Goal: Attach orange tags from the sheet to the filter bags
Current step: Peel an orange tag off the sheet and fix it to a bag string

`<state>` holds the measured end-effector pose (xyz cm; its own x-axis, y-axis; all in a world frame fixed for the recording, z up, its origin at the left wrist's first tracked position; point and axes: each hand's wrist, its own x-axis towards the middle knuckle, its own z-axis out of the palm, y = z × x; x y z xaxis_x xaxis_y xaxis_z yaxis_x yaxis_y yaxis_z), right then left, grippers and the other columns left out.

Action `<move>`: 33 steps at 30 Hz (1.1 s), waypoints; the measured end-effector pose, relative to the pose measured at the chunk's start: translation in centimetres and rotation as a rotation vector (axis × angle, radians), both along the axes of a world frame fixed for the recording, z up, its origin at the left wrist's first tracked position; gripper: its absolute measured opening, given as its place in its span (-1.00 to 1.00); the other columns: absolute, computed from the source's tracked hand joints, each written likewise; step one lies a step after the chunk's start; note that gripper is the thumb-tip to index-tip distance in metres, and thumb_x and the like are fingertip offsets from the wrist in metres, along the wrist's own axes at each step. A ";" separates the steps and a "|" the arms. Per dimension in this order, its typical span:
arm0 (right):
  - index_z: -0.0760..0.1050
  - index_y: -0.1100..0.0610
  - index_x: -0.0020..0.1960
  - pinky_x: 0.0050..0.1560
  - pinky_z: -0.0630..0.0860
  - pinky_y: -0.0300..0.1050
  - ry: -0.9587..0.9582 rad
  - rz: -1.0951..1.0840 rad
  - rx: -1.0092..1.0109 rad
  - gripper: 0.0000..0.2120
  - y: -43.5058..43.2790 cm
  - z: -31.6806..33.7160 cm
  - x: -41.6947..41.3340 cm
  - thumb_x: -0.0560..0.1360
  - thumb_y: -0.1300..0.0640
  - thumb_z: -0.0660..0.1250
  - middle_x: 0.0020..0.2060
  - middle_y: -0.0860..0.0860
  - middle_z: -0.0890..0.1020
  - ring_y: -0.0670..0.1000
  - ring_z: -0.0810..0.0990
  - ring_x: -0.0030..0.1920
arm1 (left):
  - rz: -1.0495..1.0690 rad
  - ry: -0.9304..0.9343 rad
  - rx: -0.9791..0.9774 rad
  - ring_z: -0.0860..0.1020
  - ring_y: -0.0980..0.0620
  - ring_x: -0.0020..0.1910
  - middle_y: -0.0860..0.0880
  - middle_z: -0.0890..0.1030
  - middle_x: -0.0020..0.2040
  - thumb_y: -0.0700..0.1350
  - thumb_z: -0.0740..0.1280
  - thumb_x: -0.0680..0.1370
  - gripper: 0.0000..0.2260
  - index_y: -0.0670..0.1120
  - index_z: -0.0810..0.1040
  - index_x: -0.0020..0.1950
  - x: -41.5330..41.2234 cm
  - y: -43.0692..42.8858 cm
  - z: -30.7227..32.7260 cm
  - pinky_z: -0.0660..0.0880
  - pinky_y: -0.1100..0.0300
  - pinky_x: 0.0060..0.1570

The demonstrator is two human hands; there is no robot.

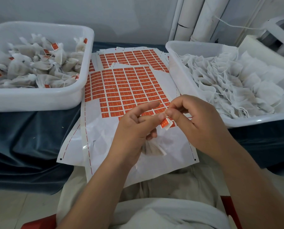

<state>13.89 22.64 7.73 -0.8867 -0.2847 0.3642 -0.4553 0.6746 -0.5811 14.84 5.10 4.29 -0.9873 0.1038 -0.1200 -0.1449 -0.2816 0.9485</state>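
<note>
A dark blue cloth (30, 138) covers the table, with a pale wall (121, 17) behind and white tubes (204, 19) leaning in the far right corner. Pale floor (14, 209) and a red stool (39, 223) show at the bottom edge.

Both forearms reach in from below, and the hands meet over the near end of the front sheet (126, 90). The left hand (138, 126) has its index finger straight and pointing right, while its lower fingers are curled round the top of a bag (152, 149) that hangs under the palm (blurred, so the exact grip is unclear). The right hand (192, 119) pinches a tag (166, 123) between thumb and index finger. The tag is lifted clear of the sheet, and the left thumb tip touches its upper edge.

There are two white tubs. The left tub (39, 100) holds a heap of filled, tagged bags (39, 66), and the right tub (253, 119) holds a heap of untagged bags (228, 83) with loose strings; both heaps are too many to count. Two sheets plainly show orange tags, the front one and a back sheet (131, 58) partly under it, and more sheet edges lie beneath. One bag and one tag are in hand.
</note>
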 end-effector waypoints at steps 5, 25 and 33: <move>0.52 -0.05 -0.01 -0.01 0.43 -0.49 -0.030 0.000 -0.022 -0.86 -0.2 -0.3 -0.1 0.63 -0.07 0.25 -0.15 -0.21 0.63 -0.20 0.60 -0.02 | -0.006 0.034 -0.047 0.57 0.12 -0.39 0.02 0.65 -0.33 0.12 0.57 0.32 -0.58 0.15 0.67 0.17 -0.1 -0.3 -0.1 0.52 0.35 -0.27; 0.59 0.05 -0.10 -0.18 0.52 -0.36 -0.309 0.120 -0.200 -0.77 -1.2 -1.6 0.0 0.70 0.06 0.28 -0.22 -0.10 0.70 -0.05 0.69 -0.20 | 0.226 0.140 -0.082 0.70 0.09 -0.21 0.05 0.73 -0.16 0.14 0.46 0.47 -0.80 0.11 0.67 0.02 0.1 -0.2 0.0 0.57 0.37 -0.23; 0.58 0.00 -0.14 -0.16 0.50 -0.38 -0.251 0.090 -0.151 -0.71 -1.3 -1.6 0.1 0.73 0.06 0.24 -0.28 -0.12 0.67 -0.07 0.67 -0.23 | 0.004 0.135 -0.131 0.70 0.16 -0.03 0.12 0.74 0.00 0.16 0.44 0.46 -0.67 0.15 0.68 0.20 -0.3 -1.4 0.2 0.57 0.38 -0.14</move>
